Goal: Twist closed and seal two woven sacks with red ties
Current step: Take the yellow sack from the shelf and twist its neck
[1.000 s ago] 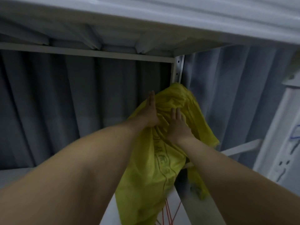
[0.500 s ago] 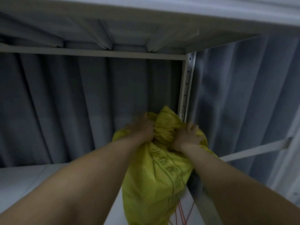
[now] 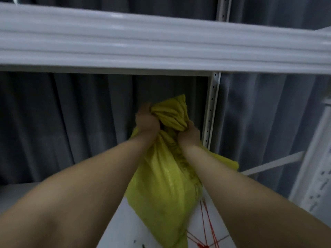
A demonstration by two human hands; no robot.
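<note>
A yellow woven sack (image 3: 164,187) stands on a white shelf surface (image 3: 125,233) in the middle of the view. Its top is bunched into a narrow neck. My left hand (image 3: 146,120) grips the left side of that neck, fingers closed around the fabric. My right hand (image 3: 189,135) is closed on the right side, slightly lower. A loose bundle of red ties (image 3: 207,230) lies on the shelf just right of the sack's base. Only one sack is in sight.
A white shelf board (image 3: 161,42) runs across the view overhead. A perforated white upright post (image 3: 211,111) stands just right of the sack. Grey curtains (image 3: 71,122) hang behind. Another white rack (image 3: 315,167) is at the far right.
The sack's open, spread top has been gathered into a tight bunch. Both hands went from flat on the fabric to closed around its neck. The view tilted, showing more of the upper shelf.
</note>
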